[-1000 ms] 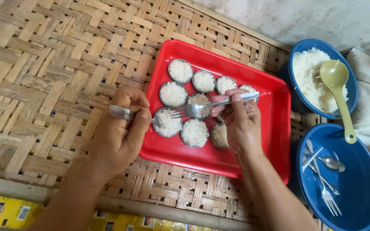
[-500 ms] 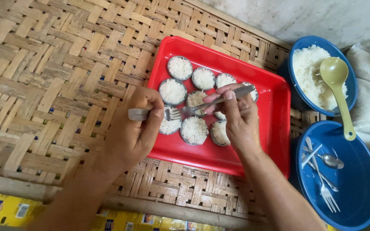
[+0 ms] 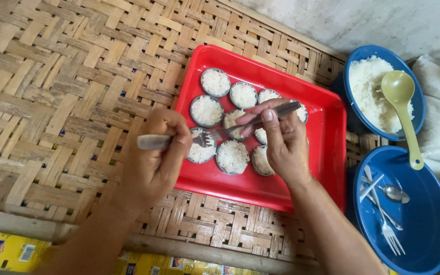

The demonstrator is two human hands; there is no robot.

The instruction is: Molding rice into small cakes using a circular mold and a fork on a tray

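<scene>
At the bottom of the frame my two forearms came up from the lower edge over the woven bamboo surface (image 3: 52, 76). My left hand (image 3: 156, 160), left of centre, was curled shut around the handle of a fork (image 3: 179, 140), whose tines pointed right and rested at the rim of a small rice-filled cup (image 3: 201, 151). My right hand (image 3: 281, 145), just right of centre, was pinched around a second metal utensil (image 3: 266, 117), thumb on top, with its handle slanting toward the upper right and its tip meeting the fork's tines above the cups; I could not tell what kind of utensil it was. Both hands worked over a red tray (image 3: 327, 147) in the middle of the frame, which held a cluster of round cups (image 3: 216, 82) packed with white rice, set in rows touching or just beside one another. Further right, at the lower right corner, a blue plate (image 3: 418, 224) carried loose forks and a spoon (image 3: 394, 193). Above it, at the upper right, a blue bowl (image 3: 355, 66) of cooked rice held a pale green ladle (image 3: 401, 97) whose handle reached down over the plate's rim.
</scene>
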